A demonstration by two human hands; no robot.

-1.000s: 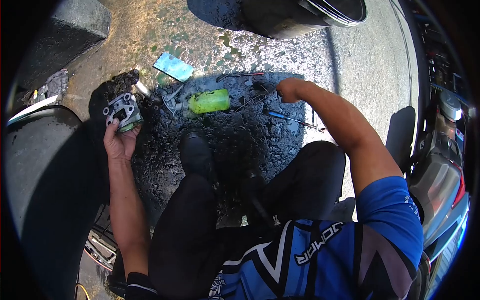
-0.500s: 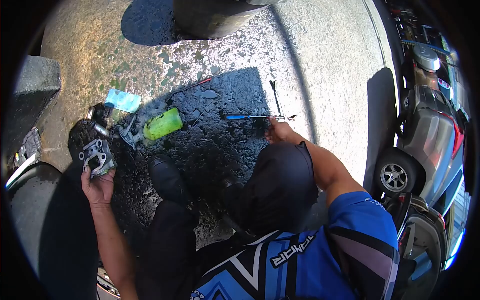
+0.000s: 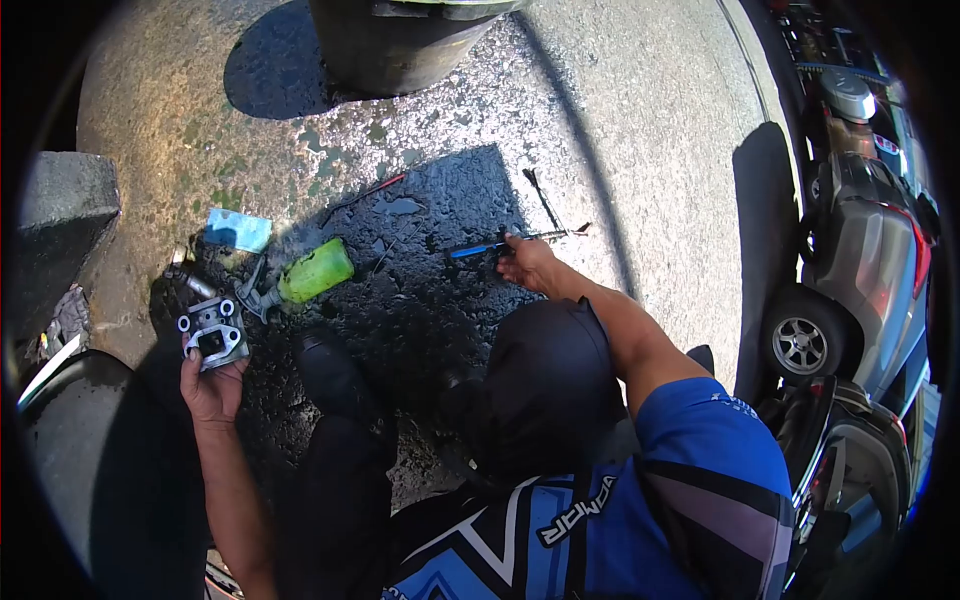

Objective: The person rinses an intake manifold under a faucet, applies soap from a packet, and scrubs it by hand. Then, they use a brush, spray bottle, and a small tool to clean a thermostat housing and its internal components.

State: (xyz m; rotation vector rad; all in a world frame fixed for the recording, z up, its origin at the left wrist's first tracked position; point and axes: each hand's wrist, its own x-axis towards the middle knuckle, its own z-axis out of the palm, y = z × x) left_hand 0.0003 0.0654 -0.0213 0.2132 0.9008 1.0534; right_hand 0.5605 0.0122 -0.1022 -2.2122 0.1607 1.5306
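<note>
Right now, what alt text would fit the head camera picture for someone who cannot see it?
A seated person's left hand holds a grey metal engine part, while the right hand grips a blue-handled screwdriver on oily pavement. A green bottle lies between them.

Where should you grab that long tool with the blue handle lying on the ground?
Grab the blue-handled tool by its blue handle, the thicker end, pointing toward the green bottle. It lies flat on the oily pavement, so come down from above and pinch it across its sides. The right hand is already touching the thin metal shaft, which looks harder to hold.
</note>
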